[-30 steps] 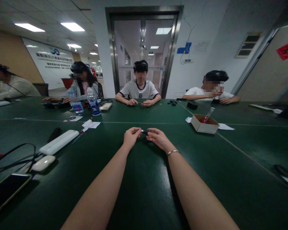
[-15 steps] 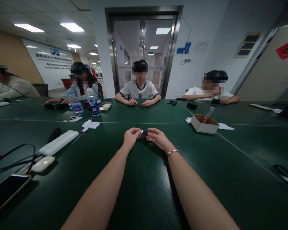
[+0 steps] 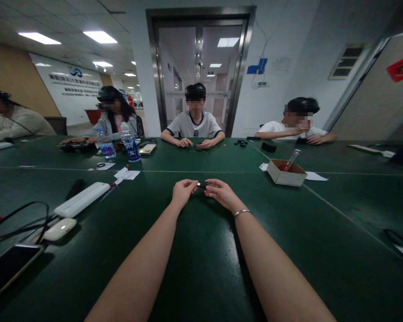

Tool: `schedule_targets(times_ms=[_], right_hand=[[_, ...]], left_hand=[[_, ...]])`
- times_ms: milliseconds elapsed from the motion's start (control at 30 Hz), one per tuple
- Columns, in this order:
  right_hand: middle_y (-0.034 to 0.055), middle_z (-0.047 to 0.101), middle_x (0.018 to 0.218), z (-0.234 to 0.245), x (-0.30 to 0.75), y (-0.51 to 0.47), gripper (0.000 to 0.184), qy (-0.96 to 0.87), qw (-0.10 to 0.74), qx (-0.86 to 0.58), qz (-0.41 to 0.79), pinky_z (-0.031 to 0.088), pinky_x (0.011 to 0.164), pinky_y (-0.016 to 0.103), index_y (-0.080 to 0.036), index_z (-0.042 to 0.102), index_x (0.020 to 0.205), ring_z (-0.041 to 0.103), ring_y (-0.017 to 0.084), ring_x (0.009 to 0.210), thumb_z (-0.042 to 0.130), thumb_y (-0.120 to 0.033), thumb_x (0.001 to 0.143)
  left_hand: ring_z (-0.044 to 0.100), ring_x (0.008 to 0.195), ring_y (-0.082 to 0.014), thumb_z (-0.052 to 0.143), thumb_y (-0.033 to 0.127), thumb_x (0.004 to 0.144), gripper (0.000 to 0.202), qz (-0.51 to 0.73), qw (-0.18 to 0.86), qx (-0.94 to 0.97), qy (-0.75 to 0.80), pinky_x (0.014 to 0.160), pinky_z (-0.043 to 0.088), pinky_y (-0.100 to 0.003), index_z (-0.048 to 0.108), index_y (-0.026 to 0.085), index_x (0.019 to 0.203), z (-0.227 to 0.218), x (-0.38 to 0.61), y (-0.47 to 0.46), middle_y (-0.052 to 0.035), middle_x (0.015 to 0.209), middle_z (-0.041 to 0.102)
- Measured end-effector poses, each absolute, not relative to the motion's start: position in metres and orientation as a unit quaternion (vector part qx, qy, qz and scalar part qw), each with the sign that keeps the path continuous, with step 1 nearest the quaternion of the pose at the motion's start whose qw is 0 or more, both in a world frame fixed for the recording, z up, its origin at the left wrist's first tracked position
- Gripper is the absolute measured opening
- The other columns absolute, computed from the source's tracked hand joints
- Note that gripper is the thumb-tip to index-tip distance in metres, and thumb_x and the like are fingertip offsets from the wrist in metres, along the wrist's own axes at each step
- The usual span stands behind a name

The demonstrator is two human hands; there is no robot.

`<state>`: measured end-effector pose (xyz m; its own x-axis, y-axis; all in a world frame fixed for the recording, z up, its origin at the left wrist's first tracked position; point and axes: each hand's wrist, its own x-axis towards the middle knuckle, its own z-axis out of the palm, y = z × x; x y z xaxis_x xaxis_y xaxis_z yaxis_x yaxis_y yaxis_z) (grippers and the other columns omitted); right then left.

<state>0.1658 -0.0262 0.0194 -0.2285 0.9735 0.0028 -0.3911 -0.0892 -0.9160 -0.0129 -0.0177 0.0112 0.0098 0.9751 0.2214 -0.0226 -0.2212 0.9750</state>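
Centrally, over the green desk (image 3: 204, 264), two bare hands work at one small dark piece (image 3: 203, 184); left hand (image 3: 182, 193) pinches its pale, shiny end between thumb and fingers; right hand (image 3: 222, 194) grips its black end the same way, lower fingers curled; the hands sit close together, a narrow gap between them bridged by the piece, which lies roughly level; cannot tell whether it touches the surface below. Silver bracelet (image 3: 242, 212) on the right wrist; both forearms reach in from the near edge.

To the left, well apart from the hands: a long white object (image 3: 82, 200), a rounded white case (image 3: 60, 229) just beside it, black cable (image 3: 18, 205) looping nearby, and a dark-screened phone (image 3: 11, 270) nearest the viewer; farther off, paper slips (image 3: 131, 175) and two bottles (image 3: 106, 146) (image 3: 131, 146), both upright.

To the right, a shallow open box (image 3: 286, 179) stands near the desk seam, a clear tube with red inside (image 3: 291, 160) leaning out of it; white paper (image 3: 316, 177) beside.

Across the desk, a person in a pale T-shirt (image 3: 195, 125) sits with both hands on the surface; small black pieces (image 3: 242, 143) lie near.
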Motion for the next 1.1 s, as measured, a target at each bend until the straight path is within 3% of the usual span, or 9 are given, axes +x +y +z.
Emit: schedule_targets(times_ms=[700, 1100], right_hand=[[0.004, 0.068, 0.083, 0.018, 0.166, -0.025, 0.028, -0.443, 0.521, -0.332, 0.65, 0.06, 0.068, 0.027, -0.015, 0.066, 0.091, 0.069, 0.015, 0.068, 0.076, -0.003, 0.069], [0.0018, 0.067, 0.077, 0.018, 0.166, -0.026, 0.031, -0.446, 0.517, -0.319, 0.658, 0.06, 0.071, 0.027, -0.015, 0.067, 0.092, 0.069, 0.016, 0.07, 0.079, -0.004, 0.065]], left_hand=[[0.058, 0.057, -0.0136, 0.071, 0.044, 0.074, 0.031, 0.536, 0.434, 0.526, 0.498, 0.055, 0.044, -0.026, 0.069, 0.013, 0.069, 0.021, -0.01, -0.024, -0.0058, 0.064, 0.066], [0.056, 0.054, -0.0135, 0.056, 0.056, 0.081, 0.045, 0.484, 0.335, 0.587, 0.556, 0.056, 0.04, -0.025, 0.065, 0.015, 0.065, 0.018, -0.012, -0.025, -0.0028, 0.058, 0.062]])
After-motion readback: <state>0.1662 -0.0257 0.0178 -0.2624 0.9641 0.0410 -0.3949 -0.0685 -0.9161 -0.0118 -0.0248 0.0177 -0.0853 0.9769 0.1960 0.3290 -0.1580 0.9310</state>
